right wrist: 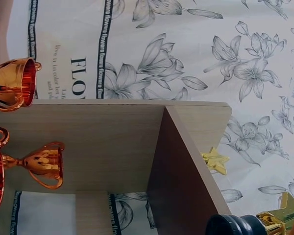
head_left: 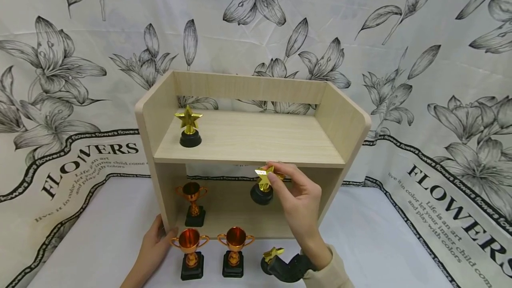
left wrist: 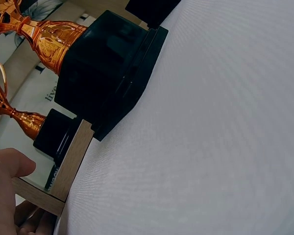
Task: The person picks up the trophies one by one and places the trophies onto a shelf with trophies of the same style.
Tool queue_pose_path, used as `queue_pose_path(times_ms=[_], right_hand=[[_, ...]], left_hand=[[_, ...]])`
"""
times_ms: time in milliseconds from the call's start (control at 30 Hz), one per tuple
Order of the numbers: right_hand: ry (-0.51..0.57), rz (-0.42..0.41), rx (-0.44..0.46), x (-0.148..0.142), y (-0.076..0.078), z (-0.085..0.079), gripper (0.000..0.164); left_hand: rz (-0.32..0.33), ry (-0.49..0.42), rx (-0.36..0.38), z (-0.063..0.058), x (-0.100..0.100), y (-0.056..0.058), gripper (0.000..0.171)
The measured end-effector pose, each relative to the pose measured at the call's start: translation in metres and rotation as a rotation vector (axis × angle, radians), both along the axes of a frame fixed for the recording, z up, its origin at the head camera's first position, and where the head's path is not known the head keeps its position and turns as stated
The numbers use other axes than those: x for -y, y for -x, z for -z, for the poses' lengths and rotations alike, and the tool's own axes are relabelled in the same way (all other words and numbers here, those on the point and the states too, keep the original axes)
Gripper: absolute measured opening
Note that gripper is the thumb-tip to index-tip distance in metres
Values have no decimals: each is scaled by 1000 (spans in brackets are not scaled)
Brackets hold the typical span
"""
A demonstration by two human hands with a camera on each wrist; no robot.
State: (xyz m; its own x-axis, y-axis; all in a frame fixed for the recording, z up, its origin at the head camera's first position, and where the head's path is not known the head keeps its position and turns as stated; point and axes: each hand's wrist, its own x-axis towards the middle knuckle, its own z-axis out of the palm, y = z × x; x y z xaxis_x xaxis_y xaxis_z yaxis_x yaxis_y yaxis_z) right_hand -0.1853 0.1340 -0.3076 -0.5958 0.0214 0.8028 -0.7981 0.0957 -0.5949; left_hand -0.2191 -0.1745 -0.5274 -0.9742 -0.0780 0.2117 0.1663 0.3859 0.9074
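Observation:
My right hand (head_left: 300, 199) pinches a gold star trophy (head_left: 262, 195) by its star, thumb and fingers on it. Its round black base hangs tilted before the lower compartment of a pale wooden shelf (head_left: 248, 157). At the lower left, my left hand (head_left: 154, 250) grips the shelf's side panel; in the left wrist view the thumb (left wrist: 19, 162) lies on one side and fingers on the other. Another star trophy (head_left: 190, 139) stands on the upper board at left. Inside the lower compartment, also left, is an orange-gold cup trophy (head_left: 194, 217).
Two more cup trophies, one at left (head_left: 192, 266) and one beside it (head_left: 233, 266), stand on the white tabletop (head_left: 104, 234) before the shelf. Another star trophy (head_left: 273, 254) is partly hidden by the black wrist strap (head_left: 294, 269). Flower-printed cloth (head_left: 256, 43) hangs behind.

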Motion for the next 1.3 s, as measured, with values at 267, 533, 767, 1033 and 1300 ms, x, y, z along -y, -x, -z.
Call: queue_pose_path(times_ms=[267,533,767,1033,1300], right_hand=[[14,-12,-3,1,0,-3,24],[12,-6,-13,0,2,-7,24],[4,1,10,0,3,-11,23],[9,-15,3,2,3,-16,23],[-10,7,-2,3,5,-20,23]], left_hand=[[9,-4,8,0,1,-1,58],[-5,8,1,1,0,1,56],[0,9,-10,-2,0,-1,56],[9,9,-10,-1,0,-1,57],[14,3,5,-2,0,0,58]])
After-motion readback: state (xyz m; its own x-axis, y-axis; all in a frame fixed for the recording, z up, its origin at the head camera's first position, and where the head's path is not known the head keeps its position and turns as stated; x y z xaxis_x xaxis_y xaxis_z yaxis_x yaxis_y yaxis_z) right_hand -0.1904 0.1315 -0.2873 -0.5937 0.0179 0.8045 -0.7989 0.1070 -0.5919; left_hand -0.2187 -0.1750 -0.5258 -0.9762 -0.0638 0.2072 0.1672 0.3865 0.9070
